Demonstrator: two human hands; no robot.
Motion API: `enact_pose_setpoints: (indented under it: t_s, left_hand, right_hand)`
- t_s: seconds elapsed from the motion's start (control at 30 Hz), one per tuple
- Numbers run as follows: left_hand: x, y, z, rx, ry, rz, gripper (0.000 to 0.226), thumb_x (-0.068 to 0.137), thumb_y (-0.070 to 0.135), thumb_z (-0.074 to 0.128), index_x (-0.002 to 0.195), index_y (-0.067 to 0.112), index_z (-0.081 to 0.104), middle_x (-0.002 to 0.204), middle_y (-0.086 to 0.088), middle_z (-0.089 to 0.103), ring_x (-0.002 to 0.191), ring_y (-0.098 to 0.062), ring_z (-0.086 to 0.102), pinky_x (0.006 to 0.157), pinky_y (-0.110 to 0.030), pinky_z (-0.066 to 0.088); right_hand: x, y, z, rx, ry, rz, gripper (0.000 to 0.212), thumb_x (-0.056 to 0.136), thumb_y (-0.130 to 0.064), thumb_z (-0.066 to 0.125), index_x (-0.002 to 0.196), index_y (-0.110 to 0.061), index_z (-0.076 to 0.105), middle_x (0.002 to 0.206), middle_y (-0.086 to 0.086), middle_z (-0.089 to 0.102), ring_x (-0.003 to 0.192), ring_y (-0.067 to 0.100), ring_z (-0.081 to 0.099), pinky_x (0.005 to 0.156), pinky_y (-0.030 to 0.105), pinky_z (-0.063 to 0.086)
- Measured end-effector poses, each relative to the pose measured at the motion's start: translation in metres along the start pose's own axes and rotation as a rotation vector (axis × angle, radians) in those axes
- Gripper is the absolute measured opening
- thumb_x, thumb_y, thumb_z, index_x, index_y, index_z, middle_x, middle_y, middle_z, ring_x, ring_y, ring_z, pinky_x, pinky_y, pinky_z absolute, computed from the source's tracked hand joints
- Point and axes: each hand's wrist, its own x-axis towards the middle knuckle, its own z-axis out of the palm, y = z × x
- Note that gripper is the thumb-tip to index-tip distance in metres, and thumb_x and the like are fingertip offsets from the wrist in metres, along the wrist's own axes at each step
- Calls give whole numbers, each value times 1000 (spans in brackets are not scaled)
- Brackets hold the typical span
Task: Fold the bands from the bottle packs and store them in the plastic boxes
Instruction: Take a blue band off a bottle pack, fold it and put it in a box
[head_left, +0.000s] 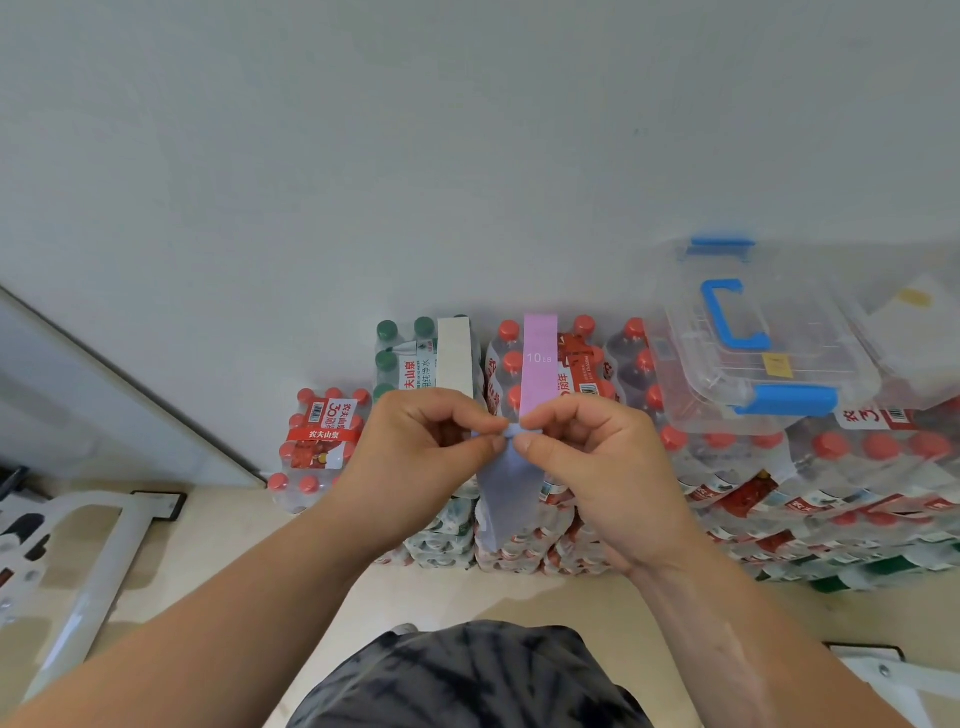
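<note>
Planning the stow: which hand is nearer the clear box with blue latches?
Right. The right hand is left of the clear box; the left hand is farther left. Both pinch the blue band.

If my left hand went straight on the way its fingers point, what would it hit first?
Probably the right hand. The left hand points right across the blue band that both pinch at its top, fingertips nearly touching, though depth is unclear.

Colours of bands, caps and box
Pale blue band (506, 483), pink-lilac band (540, 364), white band (454, 358); red caps (509, 330), green caps (387, 330); clear box (810, 343), blue handle (718, 312); shirt (467, 675) mottled dark grey.
</note>
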Motion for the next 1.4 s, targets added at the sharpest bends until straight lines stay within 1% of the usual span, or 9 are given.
enact_pose_setpoints:
  t_s: [0.17,0.3,0.43,0.53,0.73,0.9,1.1,1.27,1.4]
  left_hand:
    - [0,-1,1,-18,-33,2,17,81,-8,74,82,9,77,81,-13,74,82,-41,67,74,-42,59]
    - [-1,3,0,-90,-73,-58,18,81,0,74,92,14,77,88,-7,77,86,-25,73,76,-29,60]
    - [0,-1,-1,-31,-80,-73,16,86,2,72,99,9,77,92,-11,77,91,-33,72,82,-44,61]
    - [1,1,1,0,-42,-76,15,85,-1,72,92,10,79,86,-6,77,85,-25,73,77,-33,61]
    - [2,3,4,-4,-28,-35,19,83,-5,73,88,12,79,83,-3,77,82,-21,73,74,-25,59]
    - [2,4,5,-31,-27,-62,17,81,-2,75,89,12,79,85,-6,78,85,-26,73,79,-32,61]
    - [5,2,5,-27,-57,-101,15,86,10,74,92,21,80,90,-19,74,90,-40,69,82,-49,60]
    - [7,2,8,51,-12,-71,14,83,6,76,88,18,80,82,-5,76,81,-28,71,73,-32,61]
    - [8,1,7,40,-1,-69,17,81,2,77,86,18,80,81,-3,77,81,-30,71,72,-27,60]
  right_hand:
    - [2,-1,1,-27,10,14,10,84,-6,77,84,-16,75,78,-2,75,73,8,70,69,18,55]
    - [4,0,-1,-28,11,8,17,85,-1,75,82,-18,74,77,-4,75,73,6,70,70,18,54]
    - [4,1,-2,-9,1,13,21,86,2,73,92,-18,70,83,2,76,78,14,72,73,24,57]
    - [4,3,-2,-24,9,17,24,87,-2,74,99,-23,68,81,6,76,78,19,72,72,28,58]
    - [4,2,-1,-30,23,-29,14,87,-9,74,85,-23,74,79,7,75,74,23,71,69,25,57]
    - [6,4,-3,-71,44,-59,20,85,-7,77,80,-26,76,77,5,75,72,30,68,68,25,58]
    - [7,4,-4,-40,54,-55,19,82,-7,79,82,-25,76,79,-3,77,75,9,71,71,19,55]
    - [7,8,-6,-19,36,-8,15,87,-9,75,95,-21,71,74,11,72,70,24,66,68,28,57]
    - [7,7,-6,-39,-6,-1,9,88,-10,74,91,-18,70,67,3,69,65,12,65,63,17,51]
